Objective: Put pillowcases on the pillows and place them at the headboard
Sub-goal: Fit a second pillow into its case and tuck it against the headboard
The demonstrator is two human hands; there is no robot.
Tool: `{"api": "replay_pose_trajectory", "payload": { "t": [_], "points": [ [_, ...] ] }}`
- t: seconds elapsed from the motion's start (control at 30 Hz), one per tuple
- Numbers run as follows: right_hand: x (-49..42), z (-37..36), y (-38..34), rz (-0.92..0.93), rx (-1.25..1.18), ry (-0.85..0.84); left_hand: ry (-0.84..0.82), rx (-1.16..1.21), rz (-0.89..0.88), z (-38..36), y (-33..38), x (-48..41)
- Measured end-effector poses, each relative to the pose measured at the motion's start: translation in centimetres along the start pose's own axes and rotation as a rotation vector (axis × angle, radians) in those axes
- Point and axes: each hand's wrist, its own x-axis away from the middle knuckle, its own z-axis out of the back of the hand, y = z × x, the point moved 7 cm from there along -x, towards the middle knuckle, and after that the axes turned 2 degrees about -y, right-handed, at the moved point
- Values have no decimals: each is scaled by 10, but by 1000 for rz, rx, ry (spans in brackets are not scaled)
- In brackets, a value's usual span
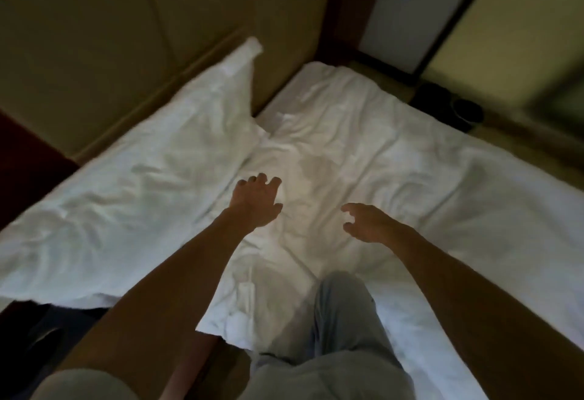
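Left hand point(256, 200) and right hand point(366, 222) hover over the white bedding point(316, 153) directly ahead. Its long axis runs away from the person. The fingers point(261, 178) are apart, loosely curled, holding nothing. The pillow point(132, 172) lies along the headboard point(94, 52), left of and nearest the left hand. Whether the bedding ahead is a filled pillowcase cannot be determined.

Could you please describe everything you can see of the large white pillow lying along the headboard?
The large white fabric pillow looks soft and heavily creased, in a cotton-like case. It lies lengthwise along the padded beige headboard, its far corner sticking up against the panel. Its inner side meets the rumpled white bedding. The left hand is spread close beside it; contact is unclear.
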Motion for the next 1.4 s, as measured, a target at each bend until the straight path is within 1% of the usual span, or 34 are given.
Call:
{"api": "replay_pose_trajectory", "payload": {
  "t": [0.1, 0.27, 0.37, 0.47, 0.57, 0.73, 0.83, 1.0, 1.1, 1.17, 1.27, 1.33, 1.4],
  "points": [
    [22, -10, 69, -125, -34, 18, -54, -10, -114, -20, 53, -16],
    [70, -25, 157, -293, -100, 38, -157, -43, -271, -56, 130, -31],
    [90, -30, 200, -369, -129, 40, -218, -39, -327, -76, 171, -37],
    [101, -36, 237, -432, -116, 50, -226, -54, -377, -91, 209, -41],
    [99, -47, 260, -454, -107, 36, -258, -50, -384, -109, 233, -41],
    [82, -64, 276, -391, -30, -63, -319, -117, -366, -132, 251, -40],
    [68, -61, 285, -350, 35, -67, -360, -133, -340, -144, 260, -42],
    [40, -62, 313, -382, 61, -68, -367, -181, -353, -162, 279, -51],
    [21, -72, 334, -359, 99, -82, -399, -185, -342, -178, 291, -59],
    [8, -77, 347, -290, 245, -107, -419, -169, -337, -191, 302, -67],
    [-12, -91, 361, -74, 572, -221, -455, -129, -337, -213, 327, -85],
    [-31, -88, 370, 37, 677, -190, -467, -114, -316, -227, 345, -99],
    [-51, -81, 380, 93, 711, -144, -498, -54, -277, -241, 364, -110]
  ]
}}
